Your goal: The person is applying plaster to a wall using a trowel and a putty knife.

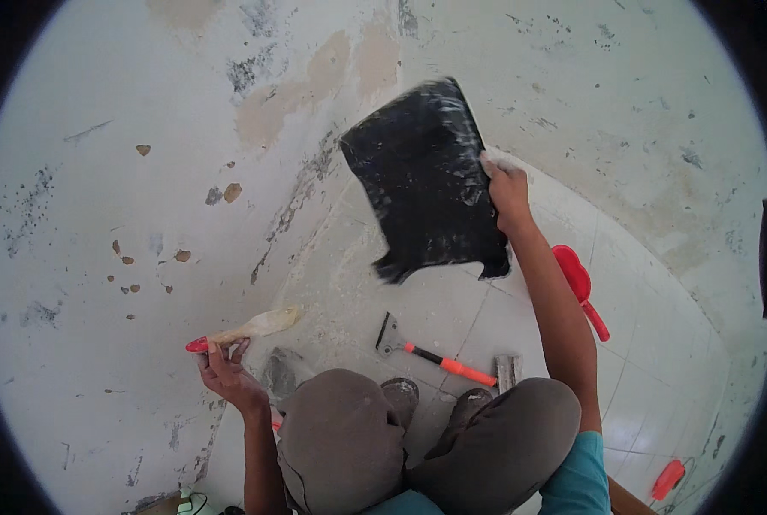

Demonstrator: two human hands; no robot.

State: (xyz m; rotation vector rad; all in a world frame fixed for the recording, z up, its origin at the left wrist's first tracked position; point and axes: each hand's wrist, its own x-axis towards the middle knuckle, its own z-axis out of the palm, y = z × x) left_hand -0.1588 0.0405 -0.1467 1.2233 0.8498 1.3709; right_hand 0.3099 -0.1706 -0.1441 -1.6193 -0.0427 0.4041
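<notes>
My left hand (229,375) grips a paintbrush (239,331) by its red-tipped handle, close to the left wall. The brush's pale bristles point right, over the floor's edge. Raised in front of me, my right hand (508,190) holds a black plastic tray-like panel (435,184) by its right edge. White dust streaks the panel, and its lower edge has a wide notch. It is slightly blurred. Below it on the floor lies a scraper (431,354) with a black and orange handle, and beside that a flat metal blade (508,371), partly hidden by my knee.
A red scoop (574,275) lies on the tiled floor (632,343) beyond my right forearm. An orange-handled item (668,478) sits at lower right. Near my left knee is a greyish crumpled piece (282,371). Patchy, chipped walls (83,215) meet in the corner ahead.
</notes>
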